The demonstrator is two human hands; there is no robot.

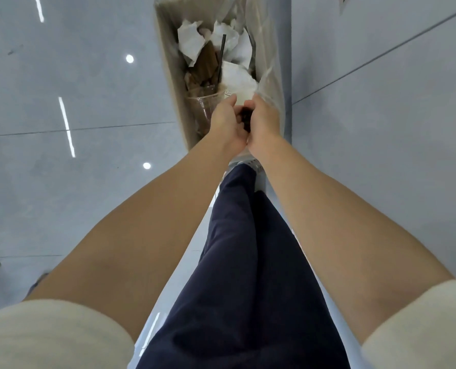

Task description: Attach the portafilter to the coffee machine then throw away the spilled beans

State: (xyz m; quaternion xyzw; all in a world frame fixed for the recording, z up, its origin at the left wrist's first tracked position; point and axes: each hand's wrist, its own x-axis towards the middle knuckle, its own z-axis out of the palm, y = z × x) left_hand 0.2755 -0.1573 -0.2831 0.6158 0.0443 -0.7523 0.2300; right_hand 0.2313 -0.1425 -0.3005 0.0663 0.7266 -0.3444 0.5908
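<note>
Head view: your left hand (228, 123) and right hand (264, 121) are pressing together side by side into one cupped grip, and the spilled beans (245, 121) are sitting in the gap between the palms. Only a small dark cluster is showing there; how many you are carrying cannot be told, since your fingers are hiding most of the pile. The beans are looking dark brown to near black, small and loose, with no wrapper or tray under them.

Your cupped hands are hovering over the near end of the bin (168, 67), a narrow tan container with a clear liner (270, 83). Crumpled white paper (192, 41), brown paper scraps, a clear plastic cup (204, 106) and a black straw (221, 54) are filling it.

For the drop, likely the step in hand: keep the heels of your hands touching until you are well inside the rim, then part them from the fingertip side so the beans are falling forward onto the trash, not back toward your trousers (248, 262) or the glossy grey floor (75, 75). Loose beans will probably bounce and roll on that floor, so go low and open slowly. Neither portafilter nor coffee machine is in view.
</note>
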